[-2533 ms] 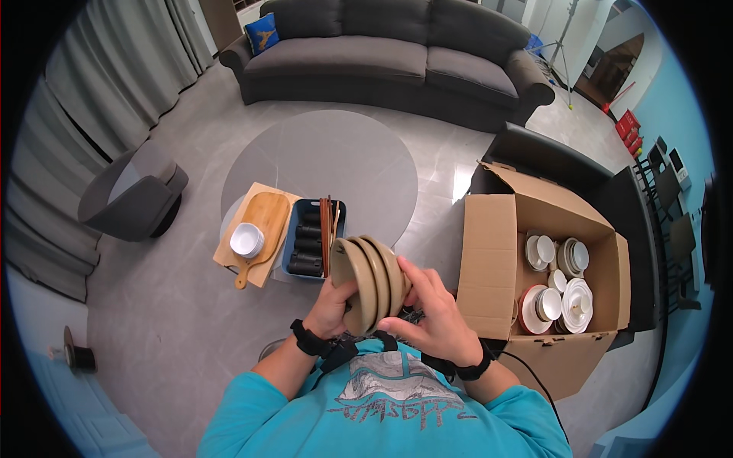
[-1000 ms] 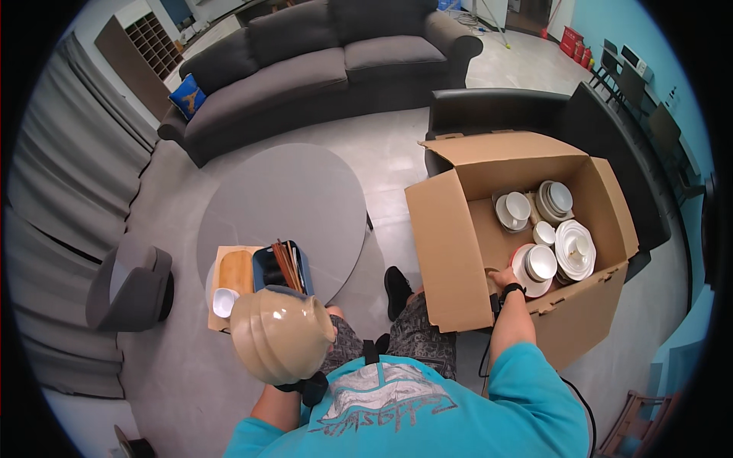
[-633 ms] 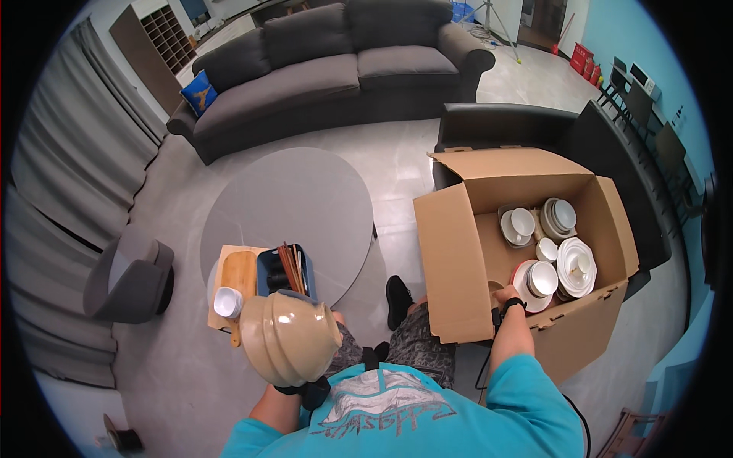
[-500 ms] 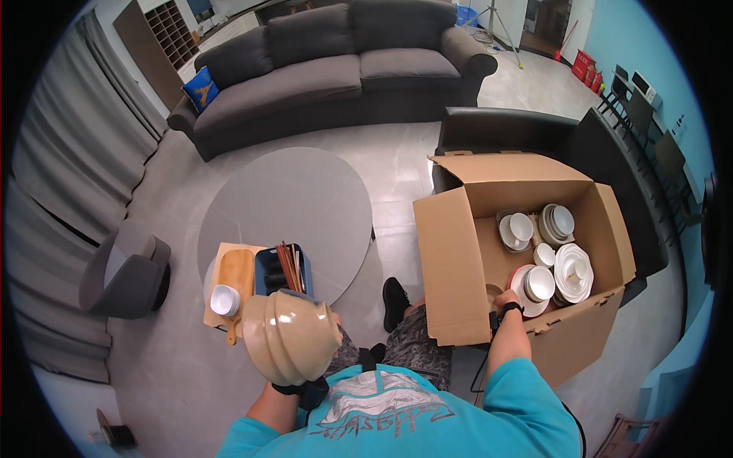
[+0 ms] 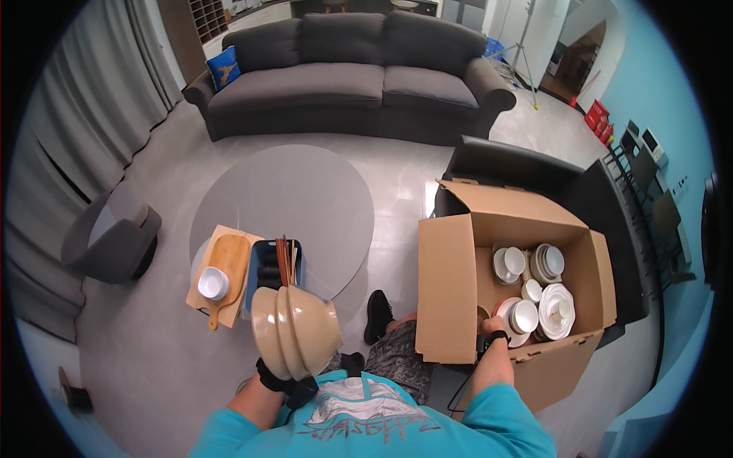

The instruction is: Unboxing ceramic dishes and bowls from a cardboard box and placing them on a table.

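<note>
My left hand [image 5: 279, 378] holds up a stack of beige glazed bowls [image 5: 296, 330], tipped on their side. The bowls hide its fingers. Inside the near left corner of the open cardboard box [image 5: 445, 286], my right hand [image 5: 492, 326] is closed at a brownish thing, mostly hidden, whose kind I cannot make out. Just right of that hand, white bowls [image 5: 523, 316] sit on a red-rimmed plate [image 5: 510, 333]. Farther in are a lidded white dish [image 5: 558, 311], a small white cup [image 5: 531, 290], a cup on a saucer [image 5: 513, 261] and stacked bowls [image 5: 548, 261].
On the round grey table [image 5: 282, 198], a wooden cutting board [image 5: 230, 263] bears a white bowl [image 5: 213, 283]. Beside it, a blue tray [image 5: 256, 252] holds chopsticks [image 5: 285, 261] and black items. The box rests on a black seat [image 5: 527, 168]. A grey sofa [image 5: 343, 84] stands behind.
My view has shifted, so the sofa sits lower in the picture. The bowl stack is turned a little, showing its separate rims more. My right hand stays in the box's corner.
</note>
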Demonstrator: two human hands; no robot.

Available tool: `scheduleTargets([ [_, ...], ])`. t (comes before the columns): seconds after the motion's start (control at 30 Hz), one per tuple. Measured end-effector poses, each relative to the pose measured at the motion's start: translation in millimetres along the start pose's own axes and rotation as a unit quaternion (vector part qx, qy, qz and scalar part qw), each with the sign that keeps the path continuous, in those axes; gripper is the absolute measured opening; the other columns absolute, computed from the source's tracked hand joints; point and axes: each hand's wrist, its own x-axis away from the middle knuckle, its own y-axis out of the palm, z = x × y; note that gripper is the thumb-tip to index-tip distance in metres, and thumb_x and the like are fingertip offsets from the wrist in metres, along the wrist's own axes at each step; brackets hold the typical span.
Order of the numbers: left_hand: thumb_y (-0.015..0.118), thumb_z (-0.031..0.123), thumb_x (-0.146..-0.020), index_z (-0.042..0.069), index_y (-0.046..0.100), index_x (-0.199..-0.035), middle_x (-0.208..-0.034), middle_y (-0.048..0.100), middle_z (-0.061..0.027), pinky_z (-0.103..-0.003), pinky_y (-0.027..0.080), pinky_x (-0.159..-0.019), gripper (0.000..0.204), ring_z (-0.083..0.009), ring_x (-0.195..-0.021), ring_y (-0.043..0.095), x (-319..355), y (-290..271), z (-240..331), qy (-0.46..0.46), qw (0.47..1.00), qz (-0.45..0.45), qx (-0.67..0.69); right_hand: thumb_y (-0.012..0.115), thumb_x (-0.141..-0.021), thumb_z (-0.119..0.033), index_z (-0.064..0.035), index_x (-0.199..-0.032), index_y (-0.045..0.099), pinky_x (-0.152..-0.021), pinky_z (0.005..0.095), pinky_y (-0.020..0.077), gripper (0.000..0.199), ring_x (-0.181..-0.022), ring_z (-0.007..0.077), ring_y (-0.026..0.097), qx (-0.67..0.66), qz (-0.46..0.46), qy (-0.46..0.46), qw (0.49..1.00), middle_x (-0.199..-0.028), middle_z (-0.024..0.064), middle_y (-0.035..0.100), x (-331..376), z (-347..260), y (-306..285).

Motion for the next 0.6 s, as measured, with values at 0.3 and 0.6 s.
scheduleTargets([
  [0.3,0.045,0.050,-0.091,0.000,0.044,-0.126,-0.111,0.052,-0.0250,-0.042,0.057,-0.070,0.060,-0.0345,-0.091,0.061,16.5,-70.5,-19.4,0.018,0.991,0.079,0.107,0.054,-0.079,-0.018,0.0022,-0.097,0.065,-0.080,0.0398,0.0524,0.029,-0.092,0.0342,0.065,-0.174,0.081,-0.013,0.981,-0.095,0.0201,0.068,34.8,-18.6,-40.2],
  [0.6,0.033,0.036,-0.101,0.011,0.032,-0.142,-0.141,0.042,-0.0103,-0.040,0.041,-0.104,0.048,-0.0248,-0.125,0.047,38.5,-34.7,-3.9,0.127,0.985,-0.091,-0.081,0.049,-0.086,-0.033,-0.0057,-0.118,0.050,-0.083,0.0415,0.0531,0.042,-0.100,0.0265,0.061,-0.751,0.085,-0.108,0.646,-0.114,0.0114,0.059,136.8,-71.9,-163.2],
])
